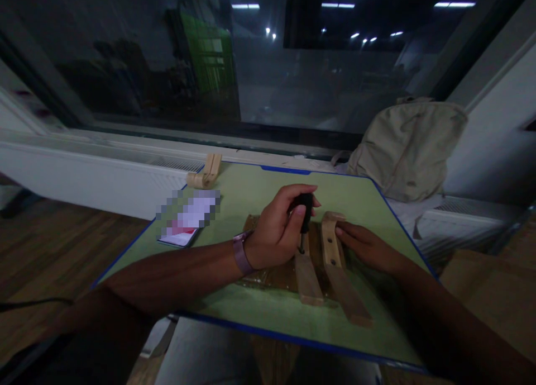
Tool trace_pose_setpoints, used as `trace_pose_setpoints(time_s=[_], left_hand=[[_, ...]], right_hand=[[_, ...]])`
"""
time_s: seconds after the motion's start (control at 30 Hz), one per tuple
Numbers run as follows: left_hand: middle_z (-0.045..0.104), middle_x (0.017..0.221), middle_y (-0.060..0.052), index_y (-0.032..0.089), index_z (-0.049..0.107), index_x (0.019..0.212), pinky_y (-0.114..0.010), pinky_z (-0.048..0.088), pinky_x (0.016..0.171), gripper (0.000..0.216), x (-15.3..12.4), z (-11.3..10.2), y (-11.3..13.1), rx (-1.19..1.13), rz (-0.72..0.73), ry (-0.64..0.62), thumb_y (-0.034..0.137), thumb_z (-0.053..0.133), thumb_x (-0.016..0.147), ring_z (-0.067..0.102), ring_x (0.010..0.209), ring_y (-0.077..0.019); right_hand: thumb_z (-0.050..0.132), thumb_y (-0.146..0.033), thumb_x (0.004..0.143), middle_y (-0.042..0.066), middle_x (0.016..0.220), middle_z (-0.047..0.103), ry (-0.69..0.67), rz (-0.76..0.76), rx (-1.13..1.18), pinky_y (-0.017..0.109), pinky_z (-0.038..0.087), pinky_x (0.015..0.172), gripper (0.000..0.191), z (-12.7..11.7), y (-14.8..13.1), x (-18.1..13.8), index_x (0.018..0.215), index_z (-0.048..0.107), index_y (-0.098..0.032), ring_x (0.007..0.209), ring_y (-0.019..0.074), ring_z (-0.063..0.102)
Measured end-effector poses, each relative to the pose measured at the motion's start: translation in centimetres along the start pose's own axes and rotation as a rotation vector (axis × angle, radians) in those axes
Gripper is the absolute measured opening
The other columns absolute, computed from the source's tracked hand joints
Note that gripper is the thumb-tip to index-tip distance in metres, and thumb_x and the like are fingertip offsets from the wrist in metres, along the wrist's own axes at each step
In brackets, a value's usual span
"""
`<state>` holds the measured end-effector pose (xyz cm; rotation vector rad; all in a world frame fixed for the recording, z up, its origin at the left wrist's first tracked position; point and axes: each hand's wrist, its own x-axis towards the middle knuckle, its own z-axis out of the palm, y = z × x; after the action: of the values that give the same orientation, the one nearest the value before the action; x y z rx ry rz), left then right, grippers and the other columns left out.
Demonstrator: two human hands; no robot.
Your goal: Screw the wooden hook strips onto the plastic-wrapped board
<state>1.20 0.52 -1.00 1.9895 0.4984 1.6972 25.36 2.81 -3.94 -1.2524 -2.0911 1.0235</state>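
Note:
My left hand (278,228) is closed around the black handle of a screwdriver (304,217), held upright with its tip down on a wooden piece (307,273). My right hand (366,245) lies flat with fingers stretched, pressing on a second, longer wooden piece (341,273) beside the first. Both pieces rest on a brown board (272,273) on the green table (251,195). A purple band sits on my left wrist.
A phone (184,220) lies at the table's left. Another curved wooden part (205,175) sits at the far left corner. A beige backpack (408,147) rests on the sill at right, before a dark window. Wooden floor lies to the left.

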Motion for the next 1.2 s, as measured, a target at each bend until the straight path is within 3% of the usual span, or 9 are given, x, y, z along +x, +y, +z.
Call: trace_pose_setpoints(time_s=[0.1,0.27,0.43,0.6,0.77,1.0,1.2], left_hand=[[0.064,0.106,-0.005,0.024,0.054,0.124,-0.03,0.053,0.082,0.022,0.0,-0.1,-0.1,0.015,-0.002,-0.007,0.028,0.043,0.105,0.063,0.092,-0.0144],[0.06,0.1,-0.006,0.022,0.058,0.116,-0.034,0.052,0.084,0.018,0.6,-0.4,-0.1,0.138,0.151,0.009,0.029,0.057,0.099,0.059,0.095,-0.0181],[0.06,0.103,-0.006,0.022,0.057,0.122,-0.032,0.053,0.083,0.022,0.2,-0.3,-0.2,0.091,0.07,0.008,0.024,0.049,0.102,0.061,0.091,-0.0158],[0.064,0.106,-0.007,0.023,0.044,0.14,-0.031,0.054,0.082,0.035,-0.3,-0.2,-0.1,-0.043,-0.01,-0.073,0.027,0.043,0.105,0.064,0.092,-0.015],[0.065,0.103,-0.006,0.024,0.046,0.135,-0.031,0.054,0.078,0.031,-0.8,-0.3,-0.3,-0.041,-0.011,-0.085,0.028,0.045,0.104,0.064,0.089,-0.0156],[0.06,0.115,-0.009,0.023,0.055,0.129,-0.039,0.052,0.094,0.027,-0.4,-0.6,-0.3,0.133,0.048,-0.016,0.029,0.044,0.104,0.061,0.107,-0.0201],[0.062,0.113,-0.007,0.024,0.055,0.129,-0.033,0.052,0.091,0.028,-0.2,-0.7,0.0,0.103,0.062,-0.007,0.021,0.043,0.104,0.061,0.104,-0.0166]], right_hand=[[0.047,-0.077,0.091,0.013,0.127,0.074,-0.002,-0.011,-0.001,0.055,0.046,0.113,0.071,0.1,0.2,0.1,0.121,0.076,-0.02,0.12,0.0367,0.067],[0.047,-0.082,0.087,0.011,0.116,0.078,0.021,-0.012,-0.008,0.054,0.05,0.109,0.072,0.1,0.1,0.2,0.113,0.079,-0.023,0.113,0.0363,0.07],[0.047,-0.08,0.088,0.013,0.12,0.077,-0.005,-0.008,0.019,0.054,0.049,0.11,0.072,0.1,0.1,0.2,0.117,0.078,-0.022,0.119,0.0375,0.068],[0.051,-0.078,0.089,0.011,0.125,0.075,0.013,-0.025,0.052,0.055,0.049,0.111,0.067,0.3,0.2,0.1,0.121,0.077,-0.025,0.12,0.0368,0.068],[0.052,-0.075,0.09,0.011,0.123,0.076,0.008,-0.044,0.053,0.055,0.051,0.108,0.064,0.3,0.4,0.1,0.118,0.077,-0.024,0.115,0.0354,0.07],[0.053,-0.067,0.093,0.01,0.108,0.079,0.024,-0.037,0.021,0.052,0.053,0.104,0.052,0.4,0.8,0.2,0.108,0.079,-0.025,0.107,0.0337,0.071],[0.052,-0.065,0.094,0.009,0.099,0.079,0.009,-0.015,0.037,0.05,0.058,0.096,0.048,0.5,0.7,0.2,0.1,0.079,-0.025,0.1,0.0328,0.072]])
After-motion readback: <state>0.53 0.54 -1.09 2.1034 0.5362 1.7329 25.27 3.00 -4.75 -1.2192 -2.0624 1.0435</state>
